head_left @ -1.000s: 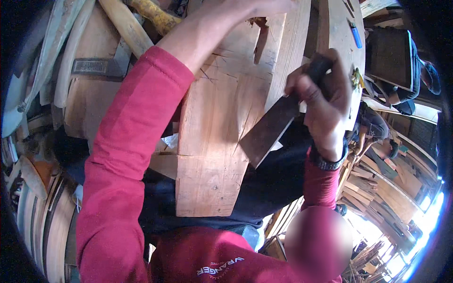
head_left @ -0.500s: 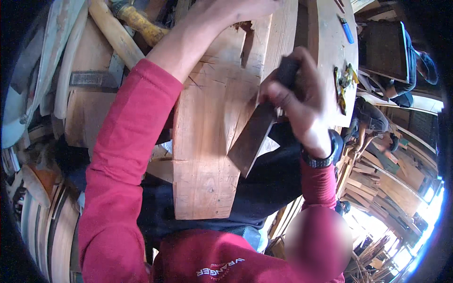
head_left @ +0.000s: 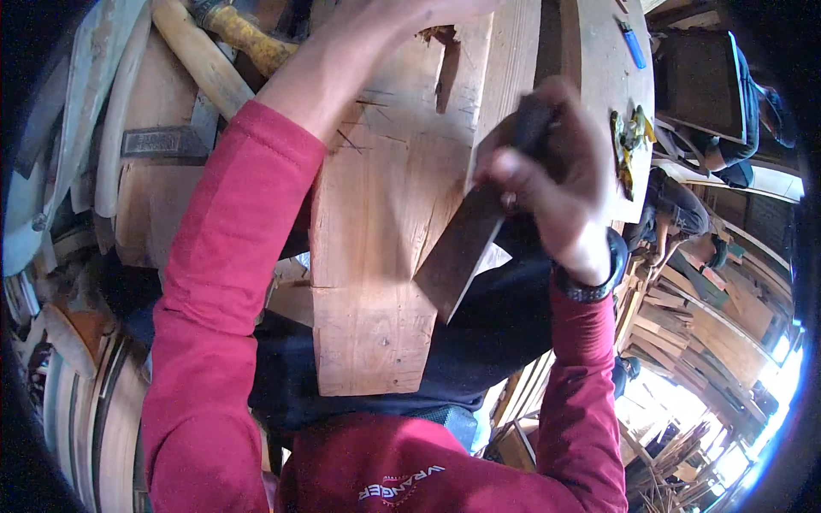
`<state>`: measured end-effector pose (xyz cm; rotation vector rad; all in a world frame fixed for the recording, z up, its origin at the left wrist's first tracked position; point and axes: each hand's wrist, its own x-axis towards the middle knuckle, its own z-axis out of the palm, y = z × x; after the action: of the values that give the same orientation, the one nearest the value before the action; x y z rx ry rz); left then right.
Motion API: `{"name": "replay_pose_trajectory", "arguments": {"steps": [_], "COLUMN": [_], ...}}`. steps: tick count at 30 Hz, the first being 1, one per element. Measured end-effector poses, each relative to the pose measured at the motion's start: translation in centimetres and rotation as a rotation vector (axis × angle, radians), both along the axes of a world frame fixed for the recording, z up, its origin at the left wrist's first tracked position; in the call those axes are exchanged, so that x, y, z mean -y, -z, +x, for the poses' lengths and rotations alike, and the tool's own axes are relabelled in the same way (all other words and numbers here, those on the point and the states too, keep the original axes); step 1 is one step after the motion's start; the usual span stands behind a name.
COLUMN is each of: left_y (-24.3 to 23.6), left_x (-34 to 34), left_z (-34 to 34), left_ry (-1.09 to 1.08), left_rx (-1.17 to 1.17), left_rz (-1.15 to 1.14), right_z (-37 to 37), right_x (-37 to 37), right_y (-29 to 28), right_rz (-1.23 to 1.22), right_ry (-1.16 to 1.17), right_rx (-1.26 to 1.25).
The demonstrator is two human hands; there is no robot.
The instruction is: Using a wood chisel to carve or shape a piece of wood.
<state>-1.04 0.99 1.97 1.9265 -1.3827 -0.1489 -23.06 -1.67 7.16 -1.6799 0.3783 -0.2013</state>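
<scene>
A long plank (head_left: 368,265) with pencil marks and a dark split runs from the top toward my body. My right hand (head_left: 564,179) is closed around the dark handle of a broad, flat-bladed tool (head_left: 462,256). Its dark blade slants down and left, its square end at the plank's right edge; no teeth can be made out. My left arm reaches across the plank's far part, and only the back of my left hand (head_left: 445,8) shows at the top edge. Its fingers lie outside the picture.
On a board at right lie a blue lighter-like object (head_left: 634,49) and a yellow-and-black bundle (head_left: 629,150). A yellow tool handle (head_left: 248,38) and curved wood pieces (head_left: 201,60) are at upper left. Two people (head_left: 753,120) work at far right beside stacked boards (head_left: 710,299).
My right hand has moved slightly right with the handle, and its blur suggests motion. The blade's end stays at the plank's edge. My left hand has shifted slightly up and left.
</scene>
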Motion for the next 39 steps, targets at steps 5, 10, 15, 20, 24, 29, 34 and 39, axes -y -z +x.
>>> {"name": "replay_pose_trajectory", "arguments": {"steps": [5,10,15,20,24,29,34,39], "left_y": [2.0,0.0,2.9,0.4,1.4,0.7,-0.3,-0.6], "left_x": [1.9,1.1,1.8,1.2,1.4,0.8,0.6,0.3], "left_z": [-0.5,-0.9,-0.1,-0.2,-0.3,-0.4,-0.9,-1.4], "left_ry": [0.039,0.017,-0.025,0.015,-0.009,0.042,0.022,-0.006], "left_rx": [-0.068,-0.010,0.182,-0.030,0.092,-0.007,0.041,0.012], "left_rz": [-0.050,-0.045,-0.195,-0.005,-0.085,-0.060,-0.008,0.012], "right_z": [-0.6,-1.2,-0.7,-0.8,-0.5,-0.7,-0.5,-0.7], "right_x": [1.1,0.4,1.2,0.4,2.3,0.7,2.4,0.3], "right_y": [2.2,0.9,2.0,1.2,1.6,0.5,0.6,0.8], "right_rz": [-0.083,-0.046,-0.053,-0.055,0.053,0.035,0.075,0.014], "right_ry": [0.066,-0.043,0.051,-0.122,0.069,-0.044,0.093,-0.067], "right_rx": [-0.001,-0.020,-0.062,-0.074,-0.005,-0.060,-0.015,-0.153]}}
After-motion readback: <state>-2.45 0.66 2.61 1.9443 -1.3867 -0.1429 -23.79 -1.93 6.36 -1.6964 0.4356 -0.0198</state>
